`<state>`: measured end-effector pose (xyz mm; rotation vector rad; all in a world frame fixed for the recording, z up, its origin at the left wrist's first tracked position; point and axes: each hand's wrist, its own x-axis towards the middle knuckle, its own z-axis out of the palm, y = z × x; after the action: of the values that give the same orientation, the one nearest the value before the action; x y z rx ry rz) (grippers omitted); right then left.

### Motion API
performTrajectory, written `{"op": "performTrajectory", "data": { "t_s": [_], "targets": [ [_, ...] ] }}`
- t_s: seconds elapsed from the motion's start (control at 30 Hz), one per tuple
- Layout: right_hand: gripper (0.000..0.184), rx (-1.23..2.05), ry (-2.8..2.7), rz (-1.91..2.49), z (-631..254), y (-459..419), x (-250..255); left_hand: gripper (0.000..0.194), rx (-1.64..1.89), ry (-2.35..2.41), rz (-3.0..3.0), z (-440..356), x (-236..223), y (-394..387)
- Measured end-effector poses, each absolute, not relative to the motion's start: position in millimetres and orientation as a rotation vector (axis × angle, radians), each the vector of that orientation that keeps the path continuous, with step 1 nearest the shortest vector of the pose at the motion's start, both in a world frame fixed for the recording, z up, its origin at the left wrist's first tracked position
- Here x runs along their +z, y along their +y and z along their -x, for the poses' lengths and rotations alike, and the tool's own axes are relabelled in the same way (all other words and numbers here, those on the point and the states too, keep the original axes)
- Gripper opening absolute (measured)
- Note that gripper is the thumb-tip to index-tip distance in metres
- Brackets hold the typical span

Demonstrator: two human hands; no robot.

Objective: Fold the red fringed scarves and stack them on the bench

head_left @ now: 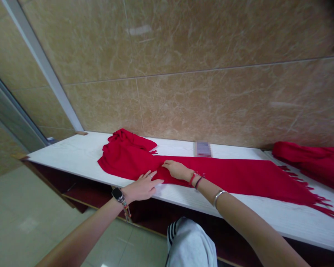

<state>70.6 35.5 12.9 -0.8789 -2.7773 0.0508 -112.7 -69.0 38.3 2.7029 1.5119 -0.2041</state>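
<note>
A long red scarf lies along the white top, flat on the right with its fringe spread, bunched into folds at the left end. My left hand rests at the front edge of the cloth, fingers apart and thumb stretched to the right. Just right of it, my right hand is on the scarf with fingers bent and drawn together, closed on the cloth near where the flat length meets the bunched part. The exact pinch is partly hidden under the fingers.
A second red cloth lies folded at the right end. Against the tiled wall sits a small blurred greyish packet. The white cabinet top has dark open shelves below. My knee is close to its front.
</note>
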Motion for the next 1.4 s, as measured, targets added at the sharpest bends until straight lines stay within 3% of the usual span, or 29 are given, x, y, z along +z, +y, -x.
{"op": "performTrajectory", "data": {
  "t_s": [0.1, 0.23, 0.37, 0.63, 0.77, 1.03, 1.27, 1.4],
  "targets": [
    [0.047, 0.065, -2.746, 0.948, -73, 46, 14, 0.043, -0.173, 1.523, -2.746, 109, 43, -67],
    [0.046, 0.171, -2.736, 0.694, -72, 45, 11, 0.033, -0.006, 1.456, -2.844, 106, 39, -57],
    [0.039, 0.16, -2.762, 0.56, -74, 49, -1, 0.037, 0.106, 1.554, -2.847, 111, 22, -50],
    [0.045, 0.125, -2.811, 0.921, -73, 70, -3, 0.046, -0.269, 1.557, -2.514, 114, 27, -47],
    [0.045, 0.204, -2.874, 0.728, -62, 65, -3, 0.046, -0.302, 1.54, -2.483, 112, 33, -46],
    [0.046, 0.178, -2.772, 1.193, -63, 94, 4, 0.045, -0.329, 1.533, -2.428, 116, 30, -42],
    [0.05, 0.198, -2.819, 0.913, -81, 61, -3, 0.046, -0.358, 1.548, -2.332, 114, 33, -41],
    [0.05, 0.129, -2.779, 1.155, -101, 59, -4, 0.046, -0.331, 1.545, -2.349, 118, 28, -40]
  ]
}}
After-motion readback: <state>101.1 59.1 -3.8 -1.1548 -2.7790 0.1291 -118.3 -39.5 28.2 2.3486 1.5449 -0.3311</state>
